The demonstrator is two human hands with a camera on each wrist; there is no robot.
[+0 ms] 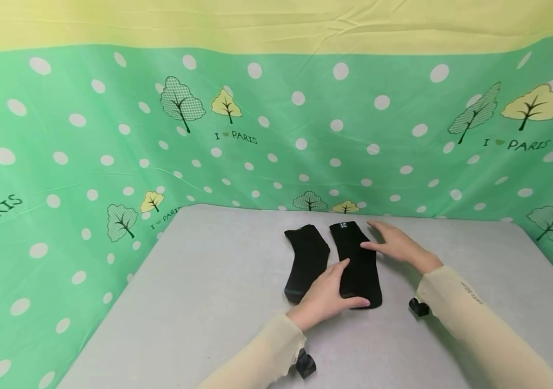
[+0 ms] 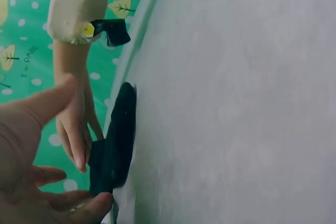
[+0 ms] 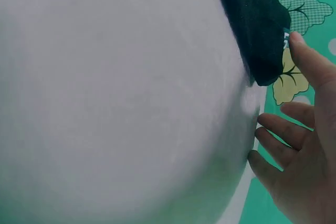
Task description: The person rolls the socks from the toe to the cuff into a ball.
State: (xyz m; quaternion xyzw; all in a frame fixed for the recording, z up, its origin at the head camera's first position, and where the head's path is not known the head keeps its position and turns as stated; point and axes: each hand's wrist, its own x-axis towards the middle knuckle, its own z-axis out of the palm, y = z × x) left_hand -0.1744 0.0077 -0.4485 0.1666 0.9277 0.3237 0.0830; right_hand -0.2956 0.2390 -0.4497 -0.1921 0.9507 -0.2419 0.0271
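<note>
Two black socks lie side by side on the grey table, cuffs toward the back. The right sock point(image 1: 356, 270) has small white letters at its cuff. The left sock point(image 1: 307, 259) has a grey line near its toe. My left hand point(image 1: 325, 294) is over the lower part of the right sock, thumb and fingers spread, overlapping the left sock's edge in the head view. Beside the right sock's upper edge is my right hand point(image 1: 398, 246), fingers extended and thumb tip at the sock. In the right wrist view its thumb is close to the lettered cuff point(image 3: 273, 51).
The grey tabletop point(image 1: 198, 281) stretches out on both sides of the socks. Behind it hangs a green curtain point(image 1: 276, 135) with white dots, trees and lettering. A small black device point(image 1: 305, 364) hangs under the left sleeve, another point(image 1: 419, 307) under the right.
</note>
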